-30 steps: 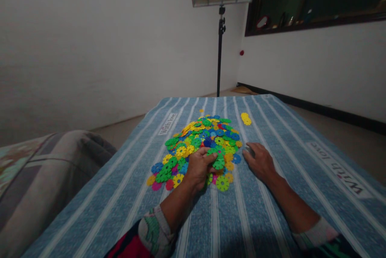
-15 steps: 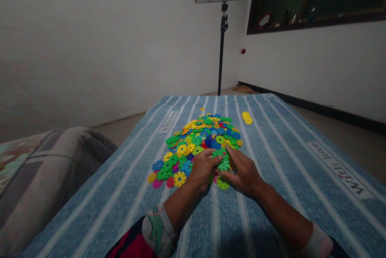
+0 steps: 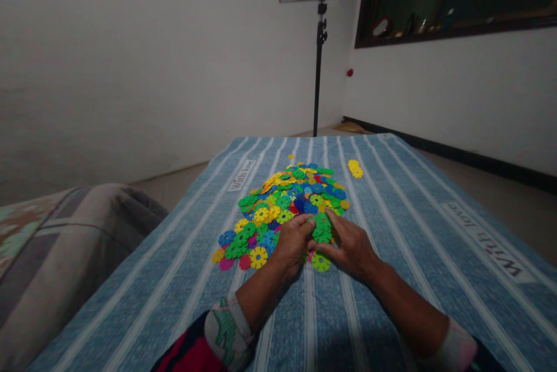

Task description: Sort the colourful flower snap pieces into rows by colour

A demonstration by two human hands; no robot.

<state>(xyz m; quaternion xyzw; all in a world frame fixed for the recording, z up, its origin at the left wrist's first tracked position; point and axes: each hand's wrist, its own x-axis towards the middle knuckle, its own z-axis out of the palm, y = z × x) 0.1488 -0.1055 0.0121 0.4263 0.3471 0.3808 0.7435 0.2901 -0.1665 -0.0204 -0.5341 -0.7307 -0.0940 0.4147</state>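
Note:
Green notched discs (image 3: 322, 228) are held between my two hands, above the near end of a pile of colourful flower-shaped discs (image 3: 284, 201). My left hand (image 3: 295, 239) is closed on their left side, thumb and fingers pinched. On their right side my right hand (image 3: 348, 244) grips them, its thumb below and its index finger along the upper edge. A light green disc (image 3: 321, 262) lies on the cloth just under my hands. Near my left wrist rests a yellow disc (image 3: 259, 257).
The discs lie on a blue striped cloth (image 3: 391, 233). Several joined yellow discs (image 3: 355, 169) sit at the back right. A lamp on a black stand (image 3: 318, 70) rises beyond the far edge. Grey fabric (image 3: 100, 227) is heaped at the left.
The green discs are turned slightly between my fingers, and my left thumb has shifted a little to the left on them. The rest of the scene looks nearly the same.

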